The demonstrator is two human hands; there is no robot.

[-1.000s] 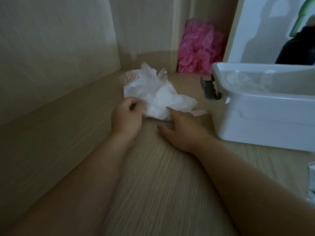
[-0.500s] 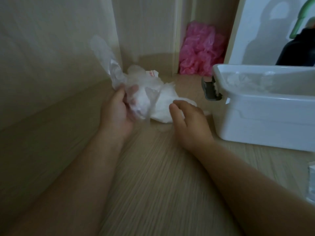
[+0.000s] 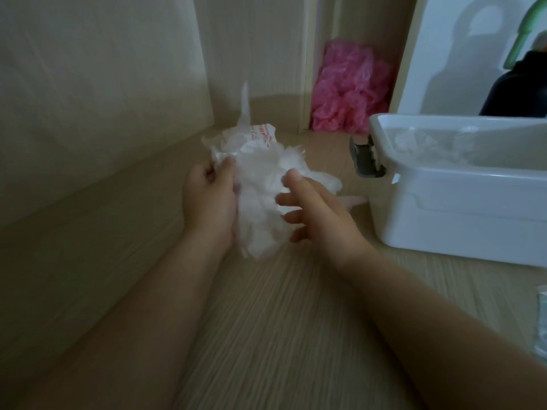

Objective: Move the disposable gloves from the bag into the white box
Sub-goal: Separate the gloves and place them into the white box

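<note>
White crumpled gloves [image 3: 260, 208] spill from the bag [image 3: 260, 137], left of the white box [image 3: 444, 202]. Left hand [image 3: 208, 199] pinches the bag; right hand [image 3: 313, 208] is spread and empty. Pulling-out step; next, grab a wad.

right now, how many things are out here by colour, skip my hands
white: 2, the white box and the bag of gloves
pink: 1, the pink plastic heap
green: 1, the green piece at top right
black: 1, the dark shape below it
total: 5
not counted: the pale item cropped at the right edge
</note>
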